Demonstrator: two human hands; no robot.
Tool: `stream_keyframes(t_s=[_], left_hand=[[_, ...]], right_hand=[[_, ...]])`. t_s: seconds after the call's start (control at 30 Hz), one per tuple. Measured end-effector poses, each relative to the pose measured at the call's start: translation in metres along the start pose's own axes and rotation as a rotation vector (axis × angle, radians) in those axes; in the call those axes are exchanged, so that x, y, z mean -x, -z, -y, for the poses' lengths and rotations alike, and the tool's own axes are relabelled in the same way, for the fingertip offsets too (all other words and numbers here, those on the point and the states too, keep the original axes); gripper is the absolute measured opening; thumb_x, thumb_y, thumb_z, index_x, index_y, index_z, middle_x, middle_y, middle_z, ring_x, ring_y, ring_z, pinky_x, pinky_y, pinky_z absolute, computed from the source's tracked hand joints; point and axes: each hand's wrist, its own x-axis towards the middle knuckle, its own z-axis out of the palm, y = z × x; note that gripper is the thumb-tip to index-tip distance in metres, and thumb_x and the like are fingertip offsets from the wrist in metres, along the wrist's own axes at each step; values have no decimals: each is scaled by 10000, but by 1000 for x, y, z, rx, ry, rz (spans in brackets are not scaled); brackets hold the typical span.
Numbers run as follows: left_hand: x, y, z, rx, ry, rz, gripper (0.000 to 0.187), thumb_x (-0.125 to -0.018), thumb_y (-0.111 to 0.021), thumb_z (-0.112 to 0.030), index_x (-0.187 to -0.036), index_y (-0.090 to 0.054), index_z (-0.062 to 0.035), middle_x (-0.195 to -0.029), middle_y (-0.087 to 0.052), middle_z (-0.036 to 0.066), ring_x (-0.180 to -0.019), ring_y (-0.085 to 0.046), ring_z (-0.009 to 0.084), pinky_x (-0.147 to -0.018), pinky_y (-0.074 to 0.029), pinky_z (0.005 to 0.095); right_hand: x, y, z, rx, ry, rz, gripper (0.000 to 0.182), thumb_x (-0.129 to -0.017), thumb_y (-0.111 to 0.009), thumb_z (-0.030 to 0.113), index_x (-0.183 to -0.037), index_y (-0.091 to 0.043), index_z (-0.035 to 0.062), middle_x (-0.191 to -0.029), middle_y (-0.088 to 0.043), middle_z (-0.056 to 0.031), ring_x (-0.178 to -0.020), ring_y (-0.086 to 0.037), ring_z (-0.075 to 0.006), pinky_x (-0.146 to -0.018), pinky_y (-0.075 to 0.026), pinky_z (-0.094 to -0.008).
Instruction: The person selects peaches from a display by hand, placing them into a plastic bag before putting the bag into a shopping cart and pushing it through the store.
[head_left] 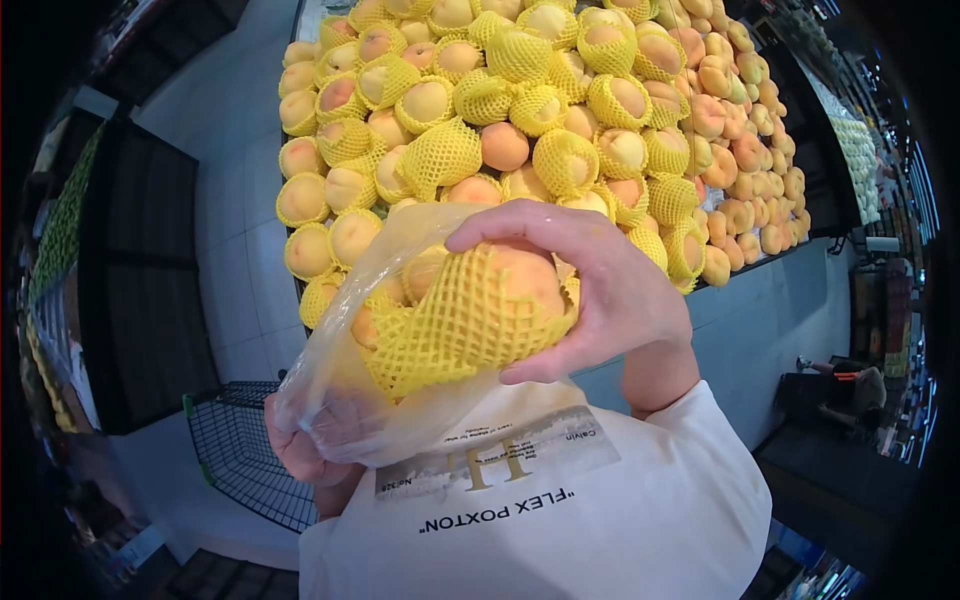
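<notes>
A peach [534, 274] in a yellow foam net sleeve [455, 325] sits in my right hand [610, 285], gripped between thumb and fingers close in front of my chest. The sleeve's loose end stretches left, over the mouth of a clear plastic bag [325, 335]. My left hand [305, 450] is closed on the lower left of this bag, its fingers partly seen through the film. Behind the bag, more netted peaches on the display [355, 238] show at its edge.
Peaches in yellow nets [520, 55] cover the stand ahead, some bare. Flatter peaches [735, 150] are heaped on its right side. A wire shopping cart [250, 455] stands at the lower left, near dark display crates [140, 270]. Another person [855, 390] is far right.
</notes>
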Motion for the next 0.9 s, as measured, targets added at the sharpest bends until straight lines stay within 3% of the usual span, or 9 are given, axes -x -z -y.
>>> stream_keyframes(t_s=[0.07,0.13,0.2,0.37,0.47,0.57,0.67,0.77,0.9], left_hand=[[-8,-4,-2,13,37,88,118,-837,-432,38,-775,-507,-29,-602,-481,41,-470,-437,115,-445,-371,270],[-4,-13,-2,-38,28,-48,120,-818,-429,45,-782,-513,-33,-617,-501,51,-485,-454,122,-464,-400,273],[0,-13,-2,-129,18,-117,122,-803,-430,45,-787,-520,-35,-635,-523,61,-505,-477,130,-487,-434,281],[9,-5,-1,-320,-56,-231,107,-804,-446,16,-799,-536,-41,-680,-578,79,-562,-537,148,-549,-506,316],[17,-2,2,-42,-125,-362,94,-845,-463,-4,-798,-535,-40,-666,-568,72,-558,-543,149,-518,-486,310],[14,21,-5,22,-28,1,117,-895,-468,-13,-804,-536,-39,-646,-544,62,-540,-518,146,-480,-449,302],[11,12,-2,39,-68,-88,124,-929,-468,-18,-825,-535,-32,-624,-512,49,-514,-480,138,-446,-403,301],[-2,9,-3,17,-43,139,134,-964,-453,-46,-858,-535,-42,-616,-491,32,-495,-442,129,-435,-386,310],[2,8,2,64,-69,79,170,-1005,-439,-107,-873,-530,-51,-619,-474,23,-483,-430,123,-427,-382,308]], right_hand=[[0,25,-8,-68,-2,-55,724,-673,-892,269,-1306,-603,70,-1150,-666,-112,-1069,-649,-261,-928,-520,-363],[-3,43,-32,-9,-32,-142,727,-671,-897,287,-1308,-613,77,-1140,-669,-100,-1056,-654,-233,-911,-526,-352],[-12,47,-54,199,-248,-179,748,-698,-891,275,-1343,-583,53,-1177,-653,-66,-1057,-653,-164,-935,-507,-283],[-15,33,-114,684,-401,-203,717,-699,-869,225,-1346,-585,101,-1185,-640,-110,-1092,-619,-272,-939,-528,-361],[-11,31,-130,780,-282,-267,692,-702,-860,235,-1323,-583,106,-1188,-627,-123,-1112,-587,-316,-941,-516,-420],[-6,24,-138,835,-229,-161,689,-707,-862,261,-1317,-580,107,-1191,-622,-126,-1115,-577,-330,-954,-506,-428],[-3,21,-150,854,-231,-30,684,-730,-851,261,-1334,-566,118,-1252,-597,-126,-1165,-554,-340,-988,-485,-442],[-6,18,-149,898,-263,71,693,-767,-811,205,-1398,-531,141,-1354,-541,-132,-1253,-510,-354,-1033,-456,-458],[-3,3,-155,922,-172,122,710,-824,-758,246,-1471,-478,164,-1436,-481,-141,-1325,-456,-364,-1077,-415,-484]])
